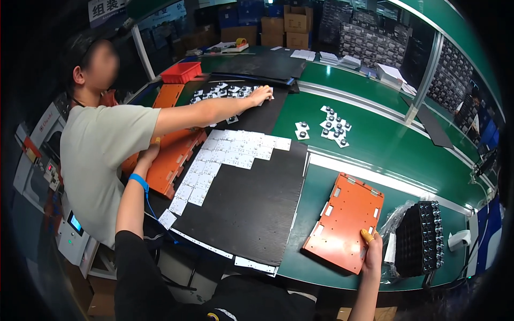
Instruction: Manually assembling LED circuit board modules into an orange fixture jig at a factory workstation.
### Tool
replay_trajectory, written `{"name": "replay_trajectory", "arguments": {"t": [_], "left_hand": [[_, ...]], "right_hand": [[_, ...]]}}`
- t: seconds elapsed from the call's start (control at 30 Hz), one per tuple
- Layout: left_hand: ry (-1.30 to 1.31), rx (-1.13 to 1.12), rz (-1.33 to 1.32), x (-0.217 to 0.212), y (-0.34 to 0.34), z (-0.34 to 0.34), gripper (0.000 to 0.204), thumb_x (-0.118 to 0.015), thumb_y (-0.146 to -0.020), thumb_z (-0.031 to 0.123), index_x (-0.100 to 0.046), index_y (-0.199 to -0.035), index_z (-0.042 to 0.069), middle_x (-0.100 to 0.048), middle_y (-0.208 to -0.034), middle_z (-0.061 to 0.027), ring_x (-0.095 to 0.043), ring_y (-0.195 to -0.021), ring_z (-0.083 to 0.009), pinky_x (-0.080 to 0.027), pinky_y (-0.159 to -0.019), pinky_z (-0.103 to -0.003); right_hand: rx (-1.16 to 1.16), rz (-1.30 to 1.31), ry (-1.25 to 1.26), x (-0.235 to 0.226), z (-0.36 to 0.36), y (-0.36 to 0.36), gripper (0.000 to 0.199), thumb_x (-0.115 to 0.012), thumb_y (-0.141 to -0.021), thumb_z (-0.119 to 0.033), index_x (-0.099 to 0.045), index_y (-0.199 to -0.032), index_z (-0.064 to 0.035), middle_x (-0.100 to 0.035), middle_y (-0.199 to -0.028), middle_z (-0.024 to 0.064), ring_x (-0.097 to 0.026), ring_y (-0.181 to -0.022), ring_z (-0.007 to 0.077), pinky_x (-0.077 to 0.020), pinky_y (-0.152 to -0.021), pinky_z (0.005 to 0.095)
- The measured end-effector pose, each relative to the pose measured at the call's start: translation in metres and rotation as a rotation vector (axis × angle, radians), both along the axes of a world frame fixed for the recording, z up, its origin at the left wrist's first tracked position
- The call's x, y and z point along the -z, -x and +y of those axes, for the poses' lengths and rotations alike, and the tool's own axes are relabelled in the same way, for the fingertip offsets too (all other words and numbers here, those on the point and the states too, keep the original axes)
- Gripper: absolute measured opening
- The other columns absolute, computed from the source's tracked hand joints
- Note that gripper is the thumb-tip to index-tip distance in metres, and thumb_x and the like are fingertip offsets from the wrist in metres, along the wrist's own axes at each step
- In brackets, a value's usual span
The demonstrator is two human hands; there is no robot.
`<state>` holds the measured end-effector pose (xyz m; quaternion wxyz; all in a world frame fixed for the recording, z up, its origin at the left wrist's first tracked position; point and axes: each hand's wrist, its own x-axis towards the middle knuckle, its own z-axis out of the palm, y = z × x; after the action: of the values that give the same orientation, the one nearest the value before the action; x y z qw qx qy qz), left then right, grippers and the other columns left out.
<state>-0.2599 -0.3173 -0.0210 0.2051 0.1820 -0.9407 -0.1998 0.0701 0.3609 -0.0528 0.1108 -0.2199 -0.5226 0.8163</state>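
Note:
My right hand grips the lower right edge of an orange slotted panel; a yellow-covered finger lies on its top face. The panel lies tilted over the green tabletop at the right. At the left, my left hand, below a blue wrist strap, closes on another orange slotted panel next to the co-worker. Its fingers show only in part. White square circuit boards lie in staggered rows on a black mat between my hands.
A co-worker stands at the left, one arm stretched across to boards with black round parts. More such boards sit on the green bench. A black rack stands at the right, a red bin at the back.

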Motion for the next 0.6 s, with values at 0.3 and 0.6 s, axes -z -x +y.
{"name": "replay_trajectory", "arguments": {"t": [0.3,0.6], "left_hand": [[-0.254,0.11,0.0,-0.005,-0.011,-0.001,0.046,-0.052,-0.095,0.032,-0.052,-0.133,0.006,-0.056,-0.131,-0.0157,-0.053,-0.118,-0.029,-0.043,-0.095,-0.038],[-0.459,0.137,-0.098,-0.038,-0.03,0.032,0.041,-0.045,-0.099,0.032,-0.055,-0.128,0.004,-0.061,-0.12,-0.0136,-0.058,-0.104,-0.0252,-0.047,-0.086,-0.036]], "right_hand": [[0.001,-0.003,0.009,0.002,0.002,0.001,0.037,-0.062,-0.089,-0.007,-0.05,-0.121,0.0064,-0.064,-0.11,0.0151,-0.066,-0.093,0.0203,-0.054,-0.08,0.0312],[-0.024,-0.002,0.015,-0.002,0.001,0.0,0.04,-0.061,-0.09,-0.006,-0.048,-0.125,0.0066,-0.063,-0.112,0.0163,-0.066,-0.095,0.0211,-0.0538,-0.083,0.0321]]}}
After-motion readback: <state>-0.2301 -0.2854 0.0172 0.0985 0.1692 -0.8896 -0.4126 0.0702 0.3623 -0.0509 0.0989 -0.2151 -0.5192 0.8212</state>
